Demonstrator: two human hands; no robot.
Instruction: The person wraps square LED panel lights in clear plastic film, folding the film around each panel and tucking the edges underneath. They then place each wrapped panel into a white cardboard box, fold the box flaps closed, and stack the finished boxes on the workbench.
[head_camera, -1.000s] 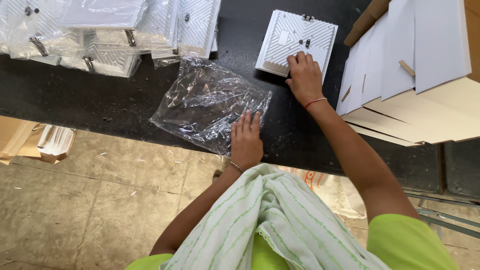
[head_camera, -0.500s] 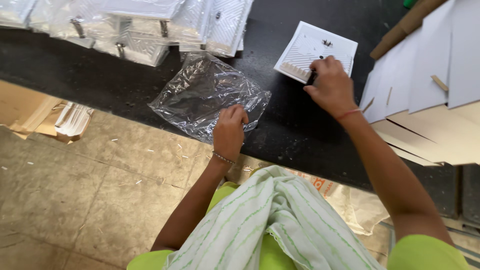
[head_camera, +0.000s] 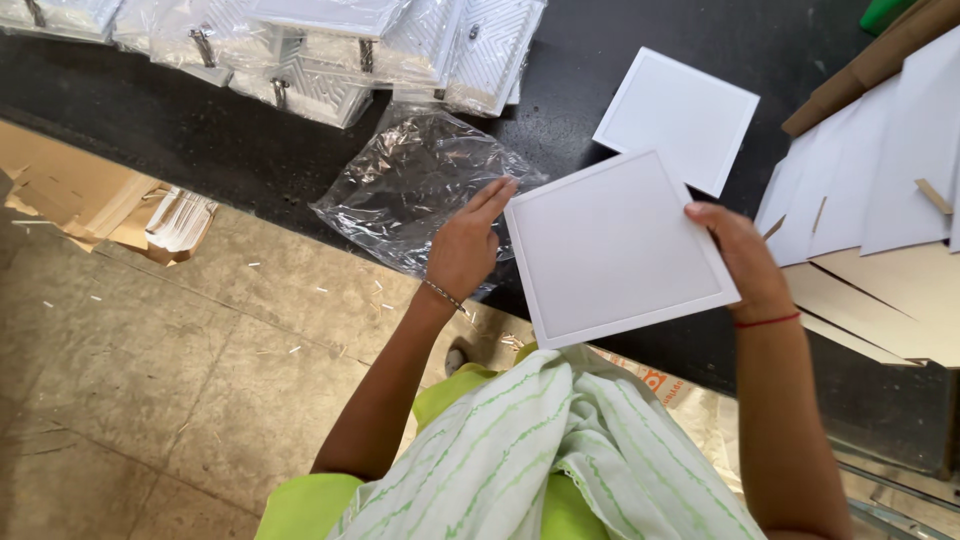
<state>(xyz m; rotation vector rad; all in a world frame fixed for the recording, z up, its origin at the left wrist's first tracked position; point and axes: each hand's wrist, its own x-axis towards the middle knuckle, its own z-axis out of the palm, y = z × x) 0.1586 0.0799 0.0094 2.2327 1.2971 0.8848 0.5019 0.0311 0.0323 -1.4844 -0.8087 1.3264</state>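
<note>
One square white panel (head_camera: 610, 245), held above the black counter (head_camera: 250, 140) by its edges, left hand (head_camera: 465, 245) and right hand (head_camera: 745, 260) each closed in a grip, clear plastic bag (head_camera: 410, 185) just beside the left hand.

Dark black worktop (head_camera: 200, 130) spans the upper frame. Below it, grey-beige stone tile floor (head_camera: 150, 400), scattered with small white scraps. Flattened brown cardboard pieces (head_camera: 80, 195) lie at left on the floor. Even daylight.

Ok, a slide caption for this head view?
Both hands, left and right, hold a white square panel above a dark table, beside a clear bag.
</note>
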